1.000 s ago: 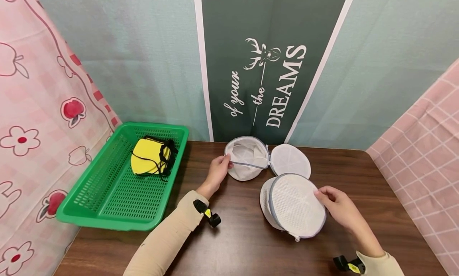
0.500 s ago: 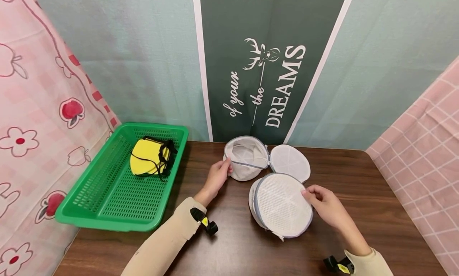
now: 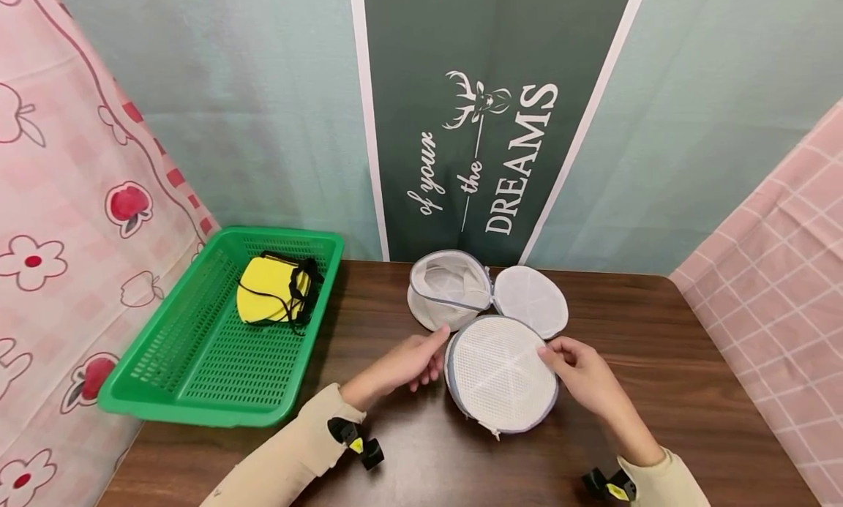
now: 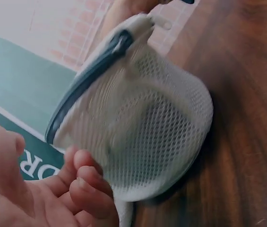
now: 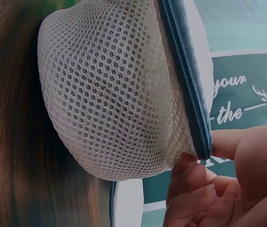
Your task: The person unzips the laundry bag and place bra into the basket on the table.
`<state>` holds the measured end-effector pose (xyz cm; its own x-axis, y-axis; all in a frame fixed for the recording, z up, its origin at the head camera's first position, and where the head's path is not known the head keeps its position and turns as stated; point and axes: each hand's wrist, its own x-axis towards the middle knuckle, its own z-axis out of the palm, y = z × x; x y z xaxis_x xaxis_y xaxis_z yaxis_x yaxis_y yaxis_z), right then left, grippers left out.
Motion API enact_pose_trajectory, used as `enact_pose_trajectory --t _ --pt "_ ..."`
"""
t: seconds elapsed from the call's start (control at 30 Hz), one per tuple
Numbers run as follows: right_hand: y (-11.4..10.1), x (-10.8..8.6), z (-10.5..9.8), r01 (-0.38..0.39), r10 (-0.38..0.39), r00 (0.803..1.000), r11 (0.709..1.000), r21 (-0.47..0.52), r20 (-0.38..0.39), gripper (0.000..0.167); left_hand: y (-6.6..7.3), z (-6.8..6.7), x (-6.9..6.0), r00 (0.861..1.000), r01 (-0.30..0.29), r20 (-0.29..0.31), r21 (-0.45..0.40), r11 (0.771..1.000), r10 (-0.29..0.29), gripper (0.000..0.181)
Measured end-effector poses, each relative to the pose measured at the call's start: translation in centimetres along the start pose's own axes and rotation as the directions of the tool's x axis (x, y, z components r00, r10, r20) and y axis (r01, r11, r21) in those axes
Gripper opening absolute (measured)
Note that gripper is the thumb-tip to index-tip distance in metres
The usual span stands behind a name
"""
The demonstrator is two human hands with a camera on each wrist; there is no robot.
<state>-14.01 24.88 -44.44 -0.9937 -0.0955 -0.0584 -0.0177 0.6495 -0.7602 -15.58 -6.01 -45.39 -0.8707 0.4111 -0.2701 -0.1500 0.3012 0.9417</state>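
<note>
My right hand (image 3: pixel 582 375) pinches the rim of a round white mesh laundry bag (image 3: pixel 503 375) with a blue-grey zipper edge. The right wrist view shows thumb and finger on either side of the zipper (image 5: pixel 187 80). A white pull hangs at the bag's front edge. Just left of that bag, my left hand (image 3: pixel 411 361) holds nothing, its fingers loosely bent in the left wrist view and near the mesh (image 4: pixel 157 127). Behind lies a second mesh bag (image 3: pixel 431 313), unzipped, its inside showing and its round flap (image 3: pixel 530 298) laid out to the right.
At the left stands a green perforated basket (image 3: pixel 197 412). In it lies a yellow folded item (image 3: pixel 266 291) with black cords. The brown wooden table (image 3: pixel 658 339) ends against a hanging curtain (image 3: pixel 296 126) at the back; pink cloths hang at both sides.
My right hand has brought the nearer mesh bag leftward. My left hand has let go of the back bag's rim and come nearer, toward the front bag's left edge.
</note>
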Motion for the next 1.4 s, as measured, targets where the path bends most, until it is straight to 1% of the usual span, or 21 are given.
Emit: enact_pose_trajectory --t 0.07,0.13,0.23,0.33,0.43,0.53,0.7,0.8,0.87,1.0,1.07,1.17,1.23,1.3,1.4 --pt "-0.2 0.1 0.2 0.007 -0.007 1.000 1.000 -0.004 -0.005 0.023 0.1 0.2 -0.6 1.000 -0.003 0.022 0.028 1.000 0.002 0.068" --pt "-0.3 0.3 0.4 0.014 -0.014 1.000 1.000 -0.008 -0.015 0.022 0.3 0.4 -1.1 0.999 -0.015 0.029 0.050 0.999 0.014 0.066" --pt "-0.5 0.4 0.7 0.029 -0.029 0.999 1.000 -0.004 -0.025 0.020 0.5 0.6 -1.6 0.999 -0.033 0.025 0.076 0.997 0.032 0.059" --pt "-0.7 0.4 1.0 0.044 -0.043 0.999 0.999 0.015 -0.029 0.020 0.7 0.7 -1.7 0.999 -0.050 0.009 0.080 0.996 0.049 0.050" --pt "-1.0 0.6 1.3 0.054 -0.053 0.998 0.998 0.038 -0.025 0.020 0.7 0.8 -1.8 0.998 -0.054 -0.017 0.059 0.997 0.056 0.040" --pt "-1.3 0.7 1.7 0.068 -0.067 0.998 0.997 0.041 -0.022 0.020 0.6 0.9 -1.9 0.997 -0.057 -0.044 0.025 0.998 0.058 0.035" --pt "-1.5 1.1 2.2 0.100 -0.099 0.994 0.995 0.014 -0.042 0.018 0.2 1.0 -1.9 0.995 -0.065 -0.080 -0.032 0.997 0.063 0.034" --pt "-1.7 1.3 2.4 0.116 -0.116 0.992 0.993 0.007 -0.046 0.018 -0.1 1.2 -2.0 0.991 -0.071 -0.117 -0.083 0.994 0.061 0.035" --pt "-1.8 1.4 2.5 0.121 -0.121 0.992 0.993 0.002 -0.042 0.019 -0.4 1.5 -2.2 0.987 -0.077 -0.153 -0.127 0.989 0.057 0.035" --pt "-2.0 1.3 2.5 0.119 -0.119 0.992 0.993 -0.014 -0.033 0.021 -0.8 2.3 -2.4 0.969 -0.107 -0.240 -0.218 0.970 0.053 0.035" --pt "-2.1 1.3 2.5 0.117 -0.118 0.993 0.993 -0.017 -0.032 0.022 -1.1 2.7 -2.5 0.961 -0.124 -0.273 -0.248 0.961 0.054 0.036" --pt "-2.1 1.3 2.6 0.124 -0.126 0.991 0.992 -0.031 -0.046 0.023 -1.5 3.2 -2.4 0.950 -0.149 -0.307 -0.261 0.954 0.064 0.037" --pt "-2.1 1.2 2.6 0.136 -0.140 0.987 0.989 -0.055 -0.074 0.023 -1.7 3.4 -2.3 0.942 -0.164 -0.329 -0.257 0.953 0.074 0.037" --pt "-2.2 0.9 2.7 0.154 -0.165 0.979 0.984 -0.090 -0.120 0.022 -1.9 3.6 -2.3 0.932 -0.178 -0.354 -0.252 0.951 0.081 0.036" --pt "-2.2 0.4 2.7 0.185 -0.214 0.955 0.971 -0.150 -0.206 0.017 -2.0 3.9 -2.3 0.920 -0.193 -0.383 -0.249 0.949 0.086 0.035"
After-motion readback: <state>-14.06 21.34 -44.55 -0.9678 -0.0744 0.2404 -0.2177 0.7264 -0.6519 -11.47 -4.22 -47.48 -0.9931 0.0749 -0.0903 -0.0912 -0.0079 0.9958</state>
